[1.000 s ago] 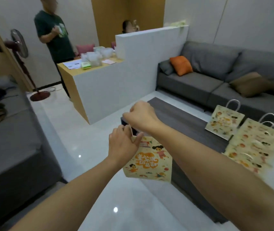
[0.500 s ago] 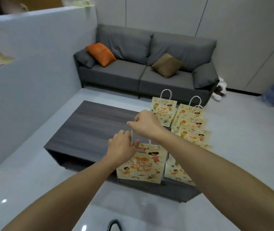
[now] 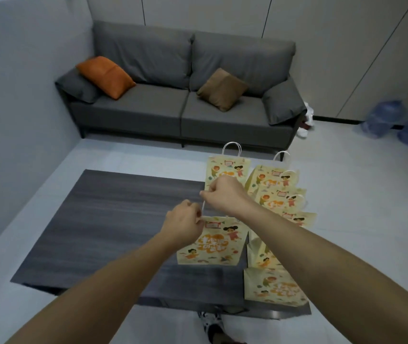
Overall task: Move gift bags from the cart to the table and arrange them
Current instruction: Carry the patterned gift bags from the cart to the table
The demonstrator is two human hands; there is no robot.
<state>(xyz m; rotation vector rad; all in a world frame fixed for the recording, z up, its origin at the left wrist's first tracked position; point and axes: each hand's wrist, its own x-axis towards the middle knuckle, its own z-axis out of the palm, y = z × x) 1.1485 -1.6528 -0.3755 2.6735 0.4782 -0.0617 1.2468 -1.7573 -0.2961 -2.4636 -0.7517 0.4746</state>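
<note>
The gift bag [image 3: 210, 240] hangs above the near right part of the tabletop [image 3: 113, 219], printed face toward the camera, lower edge close to the dark surface; contact with the surface cannot be confirmed. The right hand [image 3: 225, 194] pinches the thin white handle [image 3: 202, 207] from above and carries the weight, which keeps the bag upright and flat. The left hand [image 3: 185, 225] pinches the bag's upper left corner, a grip that appears intended to steady the bag and square it before set-down. To the right, the placed bags [image 3: 276, 192] form an overlapping column that runs from the far edge of the tabletop to the near edge, with one separate bag [image 3: 227, 170] at the far end just left of the column. The held bag sits just left of this column, which suggests the start of a second column. The column limits placement on the right; the left portion of the tabletop carries nothing visible. A grey sofa [image 3: 180, 95] with an orange cushion [image 3: 105, 75] and a brown cushion [image 3: 221, 89] stands beyond the tabletop. Blue water bottles [image 3: 396, 122] lie on the floor at the far right. The cart is not in view.
</note>
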